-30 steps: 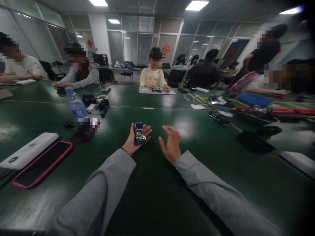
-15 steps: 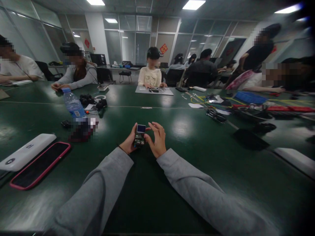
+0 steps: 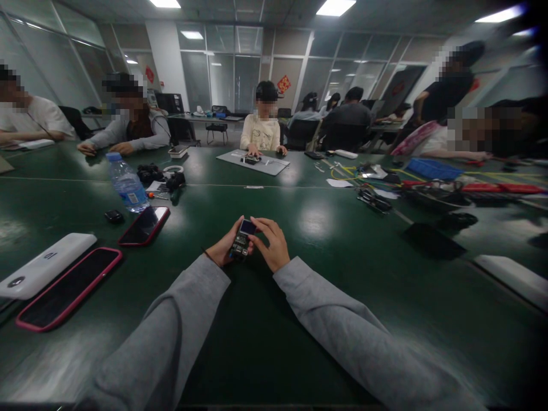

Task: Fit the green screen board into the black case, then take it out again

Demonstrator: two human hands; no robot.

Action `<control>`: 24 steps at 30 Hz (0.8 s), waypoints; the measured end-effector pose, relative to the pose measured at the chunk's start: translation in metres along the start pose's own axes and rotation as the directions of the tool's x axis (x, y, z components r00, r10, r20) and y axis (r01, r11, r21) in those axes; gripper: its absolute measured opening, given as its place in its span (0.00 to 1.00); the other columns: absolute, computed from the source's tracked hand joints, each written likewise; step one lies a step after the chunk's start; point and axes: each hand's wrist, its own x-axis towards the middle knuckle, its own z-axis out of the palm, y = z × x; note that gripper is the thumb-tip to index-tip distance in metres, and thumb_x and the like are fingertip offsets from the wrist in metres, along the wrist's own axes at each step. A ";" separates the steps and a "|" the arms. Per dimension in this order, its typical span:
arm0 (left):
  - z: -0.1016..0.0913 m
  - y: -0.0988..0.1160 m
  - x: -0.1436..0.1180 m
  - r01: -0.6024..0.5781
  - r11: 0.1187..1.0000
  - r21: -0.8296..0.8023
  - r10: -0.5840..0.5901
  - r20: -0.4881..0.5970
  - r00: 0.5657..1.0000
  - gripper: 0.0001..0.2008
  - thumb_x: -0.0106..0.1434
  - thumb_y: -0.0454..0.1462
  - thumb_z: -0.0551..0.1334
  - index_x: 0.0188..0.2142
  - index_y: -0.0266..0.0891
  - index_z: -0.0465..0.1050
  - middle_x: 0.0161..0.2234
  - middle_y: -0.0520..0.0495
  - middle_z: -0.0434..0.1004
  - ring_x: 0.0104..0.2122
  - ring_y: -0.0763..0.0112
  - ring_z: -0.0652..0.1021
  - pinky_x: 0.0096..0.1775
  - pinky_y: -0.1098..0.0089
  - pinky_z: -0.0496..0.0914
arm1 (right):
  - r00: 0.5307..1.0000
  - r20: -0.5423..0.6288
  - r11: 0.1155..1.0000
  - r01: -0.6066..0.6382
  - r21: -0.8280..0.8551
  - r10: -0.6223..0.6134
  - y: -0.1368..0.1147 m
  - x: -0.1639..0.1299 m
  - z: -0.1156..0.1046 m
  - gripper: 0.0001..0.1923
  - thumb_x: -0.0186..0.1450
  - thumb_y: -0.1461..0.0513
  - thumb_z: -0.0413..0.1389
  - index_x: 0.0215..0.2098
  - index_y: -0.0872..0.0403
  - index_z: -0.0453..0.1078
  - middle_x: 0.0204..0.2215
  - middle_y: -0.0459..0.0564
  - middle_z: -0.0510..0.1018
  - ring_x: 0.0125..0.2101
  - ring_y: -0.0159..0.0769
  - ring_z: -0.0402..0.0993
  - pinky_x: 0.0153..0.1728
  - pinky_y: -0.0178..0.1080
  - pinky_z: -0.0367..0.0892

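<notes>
Where dark green table [image 3: 325, 297] fills most of view, glossy, reflecting ceiling lights, with glass-walled office behind and several people seated along far edge. Left of centre: white power bank [image 3: 43, 265], pink-edged phone [image 3: 68, 288] just beside it, red phone [image 3: 144, 225], water bottle [image 3: 126, 185] upright. Far right: cluttered cables and tools, blurred.

Near table middle, just above surface: small device [image 3: 242, 240], a stacked board with a little screen on top. Long axis running from near-left to far-right, screen end tilted away and slightly right, connector end toward wearer. Screen face turned upward.

Left hand [image 3: 222, 248] cupped under device, fingers closed round its left side and bottom. Right hand [image 3: 272, 245] closed on its right side, fingertips pressing at screen end. Grey sleeves on both arms
</notes>
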 end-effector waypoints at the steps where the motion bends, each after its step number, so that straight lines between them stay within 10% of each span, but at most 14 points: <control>1: 0.001 0.000 0.000 -0.004 1.000 0.002 0.004 0.005 1.000 0.25 0.60 0.54 0.51 0.35 0.32 0.68 0.18 0.48 0.70 0.17 0.74 0.72 0.22 0.73 0.70 | 1.000 0.014 1.000 0.017 -0.016 -0.017 0.001 0.001 -0.001 0.22 0.65 0.56 0.50 0.57 0.48 0.59 0.50 0.50 0.67 0.49 0.35 0.63 0.48 0.40 0.61; 24: -0.001 -0.001 0.002 -0.021 0.999 0.033 0.023 -0.055 0.998 0.25 0.60 0.54 0.52 0.32 0.32 0.69 0.19 0.47 0.71 0.17 0.74 0.73 0.22 0.73 0.70 | 0.995 0.078 0.993 0.066 -0.093 -0.059 0.008 0.000 0.001 0.22 0.68 0.56 0.43 0.59 0.51 0.57 0.48 0.51 0.69 0.48 0.34 0.65 0.44 0.38 0.63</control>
